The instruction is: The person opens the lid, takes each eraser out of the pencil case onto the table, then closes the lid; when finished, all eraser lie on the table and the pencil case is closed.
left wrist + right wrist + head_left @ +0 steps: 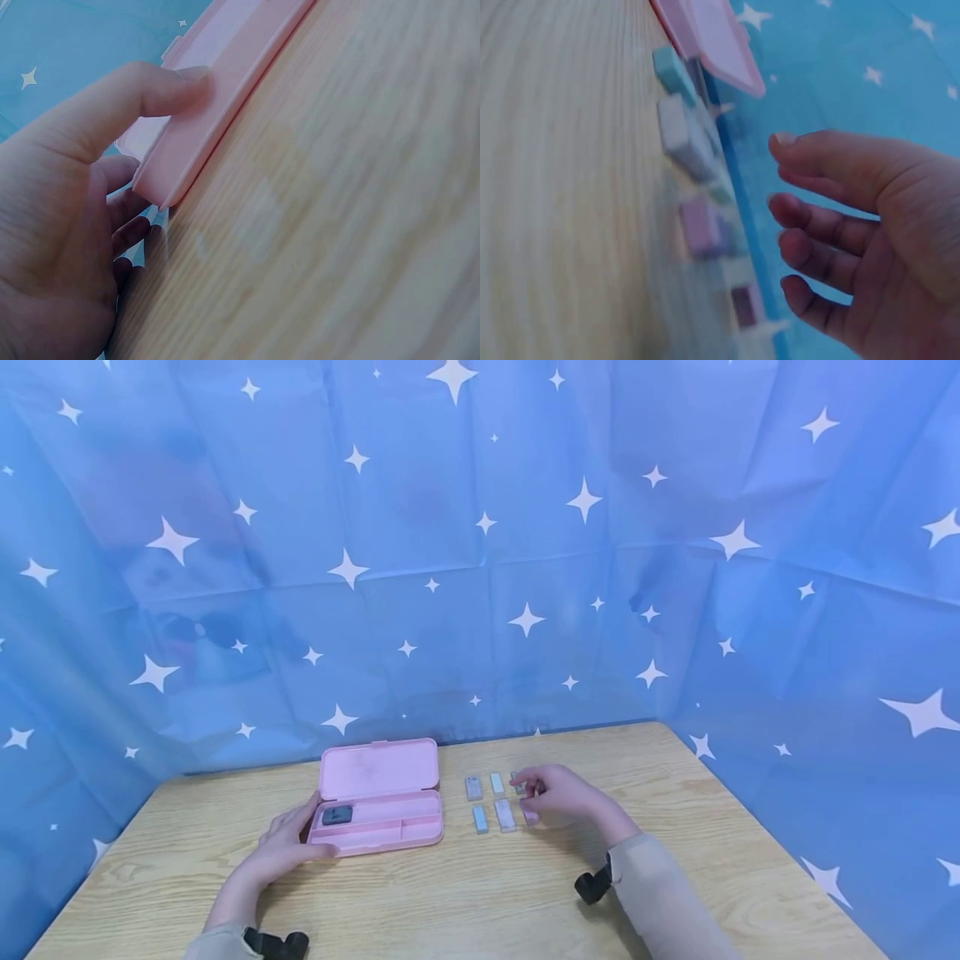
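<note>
An open pink pencil case (365, 846) lies on the table with its lid raised at the back. My left hand (281, 843) holds its left end. In the left wrist view the thumb presses the front wall while the other fingers reach round the end. A dark grey block (337, 814) sits inside the case. To the right, small eraser-like blocks lie in two rows, among them a blue one (480, 819), a pale lavender one (505, 815) and a purple one (701, 229). My right hand (562, 795) hovers over the rightmost blocks, fingers loosely bent, holding nothing.
The wooden table (450, 902) ends at a blue curtain (480, 568) with white stars, which hangs behind and to the right. Low dividers split the case's tray into compartments. Both wrists wear black camera mounts.
</note>
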Available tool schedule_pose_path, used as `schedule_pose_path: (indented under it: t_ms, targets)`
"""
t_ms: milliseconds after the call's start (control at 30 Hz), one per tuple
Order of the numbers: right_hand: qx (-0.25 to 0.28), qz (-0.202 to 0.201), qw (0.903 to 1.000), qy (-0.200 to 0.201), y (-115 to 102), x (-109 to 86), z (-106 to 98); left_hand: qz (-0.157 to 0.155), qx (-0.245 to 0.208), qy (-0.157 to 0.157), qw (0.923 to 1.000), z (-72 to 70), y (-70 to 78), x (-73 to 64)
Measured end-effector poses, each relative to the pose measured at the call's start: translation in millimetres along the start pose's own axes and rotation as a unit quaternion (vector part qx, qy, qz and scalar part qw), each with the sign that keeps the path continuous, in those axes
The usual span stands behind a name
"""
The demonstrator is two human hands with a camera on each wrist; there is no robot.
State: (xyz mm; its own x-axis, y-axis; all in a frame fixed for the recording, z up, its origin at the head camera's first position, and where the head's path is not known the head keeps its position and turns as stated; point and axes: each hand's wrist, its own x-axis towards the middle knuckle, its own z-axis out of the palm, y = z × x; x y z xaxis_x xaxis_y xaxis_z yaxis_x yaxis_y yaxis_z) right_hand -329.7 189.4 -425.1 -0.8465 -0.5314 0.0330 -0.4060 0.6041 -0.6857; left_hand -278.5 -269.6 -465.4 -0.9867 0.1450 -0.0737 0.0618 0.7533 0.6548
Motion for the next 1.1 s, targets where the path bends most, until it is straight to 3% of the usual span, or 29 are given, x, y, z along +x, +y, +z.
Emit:
schedule_pose_path:
  t_ms: [333, 500, 633, 833, 1100]
  targets:
    - [-0.055, -0.081, 0.9929, -0.069, -45.6, 65.2, 20.9, -0.003, 0.0, 0.003, 1.0, 0.6, -2.0, -2.2]
    - [-0.053, -0.093, 0.9889, -0.103, -70.4, 96.5, 41.2, -0.007, -0.006, 0.004, 0.9999, 2.9, -2.9, -1.0]
    - [-0.052, -0.096, 0.9882, -0.107, -88.6, 116.1, 57.1, -0.007, -0.006, 0.009, 0.9999, 3.5, -2.6, -0.3]
    - [-0.07, -0.113, 0.9863, -0.098, -109.2, 135.8, 80.1, -0.005, -0.001, 0.014, 0.9999, 2.8, -1.8, 0.8]
    - [-0.157, -0.128, 0.9749, -0.093, -127.2, 148.4, 106.6, -0.013, -0.006, 0.012, 0.9998, 2.8, -1.7, 1.2]
